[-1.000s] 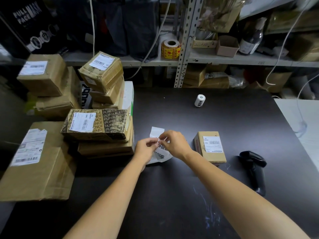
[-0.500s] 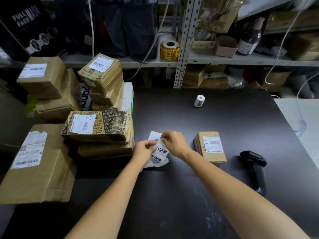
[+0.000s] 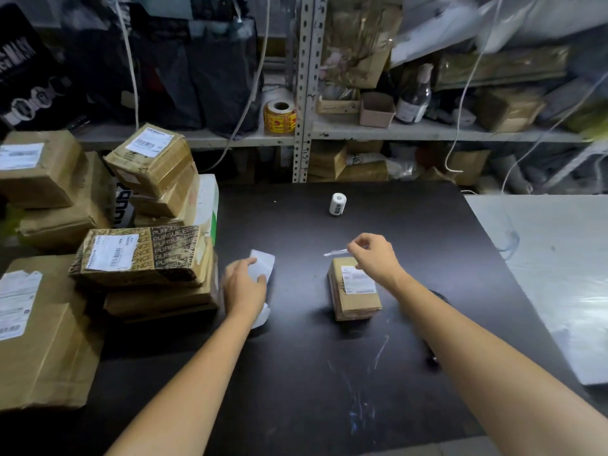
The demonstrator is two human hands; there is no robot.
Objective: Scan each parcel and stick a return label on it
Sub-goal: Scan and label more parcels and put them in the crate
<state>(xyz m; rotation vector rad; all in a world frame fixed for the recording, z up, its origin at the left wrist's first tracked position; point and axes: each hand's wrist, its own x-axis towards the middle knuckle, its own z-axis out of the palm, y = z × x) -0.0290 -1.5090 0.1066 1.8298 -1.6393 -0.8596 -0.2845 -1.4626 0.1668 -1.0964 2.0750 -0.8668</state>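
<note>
A small brown parcel (image 3: 357,302) lies flat on the dark table (image 3: 296,373), its long axis running away from me, with a white shipping label (image 3: 358,280) on the far half of its top. My right grip (image 3: 375,260) hovers just above the parcel's far edge, nearly closed. Thumb and fingertips pinch one end of a peeled return label (image 3: 335,252), which is seen almost edge-on and sticks out to the left, over the parcel's far left corner and not touching it. This is the nearer grip, and the parcel sits directly beneath and slightly toward me from it, so the next move looks like a short drop down and back. My left grip (image 3: 245,291) is well to the left of the parcel, low over the table, fingers curled around a white backing sheet (image 3: 263,263) that shows above and below the hand. Beyond the parcel a small label roll (image 3: 338,204) stands upright. Far left of the parcel, a stack of parcels (image 3: 141,258) waits.
</note>
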